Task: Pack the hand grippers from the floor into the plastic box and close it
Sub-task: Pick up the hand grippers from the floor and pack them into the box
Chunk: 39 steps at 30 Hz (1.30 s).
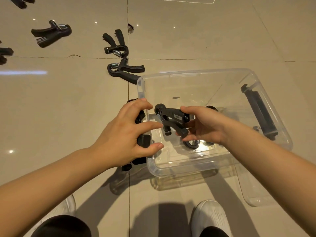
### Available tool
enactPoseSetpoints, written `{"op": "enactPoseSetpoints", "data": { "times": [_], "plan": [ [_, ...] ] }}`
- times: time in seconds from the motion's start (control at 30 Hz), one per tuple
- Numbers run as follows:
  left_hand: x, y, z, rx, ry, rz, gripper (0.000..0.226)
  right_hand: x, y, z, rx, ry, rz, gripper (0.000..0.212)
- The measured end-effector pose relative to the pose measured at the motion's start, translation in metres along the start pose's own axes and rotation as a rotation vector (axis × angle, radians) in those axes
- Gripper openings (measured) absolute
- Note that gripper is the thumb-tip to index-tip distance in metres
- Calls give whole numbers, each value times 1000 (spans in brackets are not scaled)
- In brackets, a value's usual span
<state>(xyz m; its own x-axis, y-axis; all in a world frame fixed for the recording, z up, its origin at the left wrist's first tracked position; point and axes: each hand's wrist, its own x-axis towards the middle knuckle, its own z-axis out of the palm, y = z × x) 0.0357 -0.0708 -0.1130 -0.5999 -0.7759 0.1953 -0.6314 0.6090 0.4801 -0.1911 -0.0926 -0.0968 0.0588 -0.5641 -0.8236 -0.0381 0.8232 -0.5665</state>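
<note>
A clear plastic box (196, 72) stands open on the tiled floor. My right hand (205, 127) grips a black hand gripper (172, 118) by its handles above the box's inside. Another hand gripper (191, 145) lies on the box bottom, partly hidden under that hand. My left hand (126, 132) hovers with spread, loosely bent fingers over the box's left rim and its black latch (143, 141); its index finger points at the held gripper. More hand grippers lie on the floor: one (124, 70) just beyond the box's far left corner, one (116, 44) behind it, one (51, 34) further left.
The clear lid (253, 194) lies on the floor at the box's near right side. A black latch (259, 113) sits on the box's right wall. Further grippers show at the left edge (5, 53) and top left (20, 1). My white shoes (210, 218) are below.
</note>
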Motion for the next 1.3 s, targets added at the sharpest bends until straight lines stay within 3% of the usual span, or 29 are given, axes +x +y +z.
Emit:
{"op": "enactPoseSetpoints", "data": {
  "times": [0.1, 0.27, 0.4, 0.6, 0.77, 1.0, 1.1, 1.2, 1.3],
  "plan": [
    [1, 1, -2, 19, 3, 2, 48, 9, 11, 10, 48, -48, 52, 28],
    [1, 1, -1, 10, 15, 5, 48, 21, 18, 13, -177, 31, -5, 18],
    [1, 1, -1, 14, 25, 7, 48, 25, 20, 10, -546, 60, -76, 37],
    [2, 2, 0, 24, 32, 9, 46, 24, 20, 8, -1057, 45, -112, 23],
    [1, 1, 0, 14, 37, 12, 46, 30, 29, 6, -1337, -41, 39, 30],
    [1, 1, 1, -4, 40, 0, 47, 30, 29, 14, -1661, -185, 2, 47],
    [0, 1, 1, -6, 34, -1, 47, 30, 25, 12, -1829, -270, 39, 64],
    [0, 1, 0, -13, 27, -7, 47, 33, 18, 10, -2006, -292, -62, 77],
    [1, 1, 0, -19, 18, -5, 47, 46, 24, 15, -2228, -304, -270, 75]
  ]
}}
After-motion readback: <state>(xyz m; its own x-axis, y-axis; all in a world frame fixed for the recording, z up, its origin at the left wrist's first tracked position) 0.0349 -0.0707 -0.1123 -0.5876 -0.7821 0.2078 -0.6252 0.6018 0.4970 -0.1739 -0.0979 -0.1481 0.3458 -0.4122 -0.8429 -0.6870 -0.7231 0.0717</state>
